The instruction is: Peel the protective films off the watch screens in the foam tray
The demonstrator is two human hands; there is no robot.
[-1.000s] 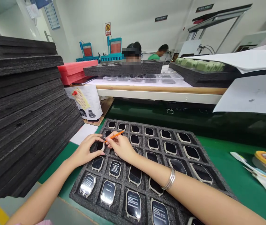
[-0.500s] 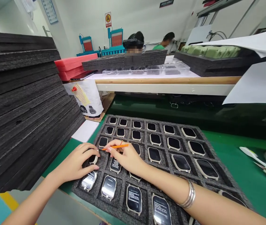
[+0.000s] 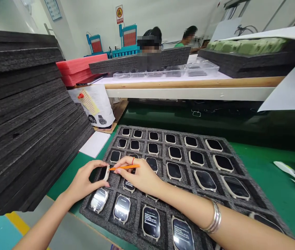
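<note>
My left hand (image 3: 86, 177) grips a smartwatch case (image 3: 107, 173) between thumb and fingers, tilted up in its slot at the left of the foam tray (image 3: 114, 177). In my right hand (image 3: 144, 177) is a slim orange pointed stick (image 3: 129, 167), pinched like a pen. Its tip is at the side edge of that watch; whether it touches I cannot tell. Near my hands, a watch with lit white text (image 3: 129, 184) is partly covered by my right hand. The front row holds more lit watches (image 3: 151, 222); those farther back have dark screens (image 3: 174, 153).
A tall stack of black foam trays (image 3: 25, 121) rises at the left. White paper (image 3: 95, 144) lies beside the tray. Ahead runs a shelf (image 3: 189, 93) with red foam (image 3: 82, 67) and clear plastic trays (image 3: 163, 73). A white tool (image 3: 285, 168) lies at the right. Two people are beyond the shelf.
The watch in my left hand has been tipped up so its side edge shows. My left fingers have opened wider around it, and the orange stick's tip has come to that edge.
</note>
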